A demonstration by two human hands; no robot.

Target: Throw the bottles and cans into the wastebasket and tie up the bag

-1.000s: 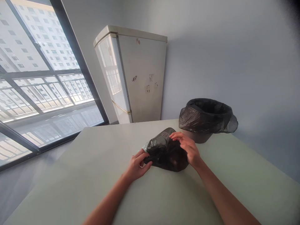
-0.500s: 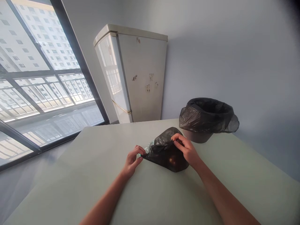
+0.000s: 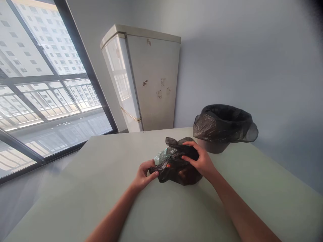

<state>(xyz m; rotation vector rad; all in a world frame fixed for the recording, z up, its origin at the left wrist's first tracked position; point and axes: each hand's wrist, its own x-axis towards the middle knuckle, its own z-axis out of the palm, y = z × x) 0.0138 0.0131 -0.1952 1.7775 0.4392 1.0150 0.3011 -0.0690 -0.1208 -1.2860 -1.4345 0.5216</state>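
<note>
A filled dark plastic bag (image 3: 178, 168) lies on the pale table (image 3: 156, 208), with something light and greenish showing at its open left end. My left hand (image 3: 144, 174) pinches the bag's near left edge between thumb and fingers. My right hand (image 3: 199, 159) grips the bag's upper right part, fingers curled over the plastic. Both hands hold the same bag, which rests on the tabletop.
A bin (image 3: 223, 129) lined with a dark bag stands on the table behind and to the right of my hands. A white fridge (image 3: 143, 77) stands beyond the table's far edge. A large window (image 3: 37, 84) fills the left side.
Both hands have drawn the bag's edges inward over its contents. The bag is more bunched, with a flap now standing up at its top. My right hand has shifted lower over the plastic.
</note>
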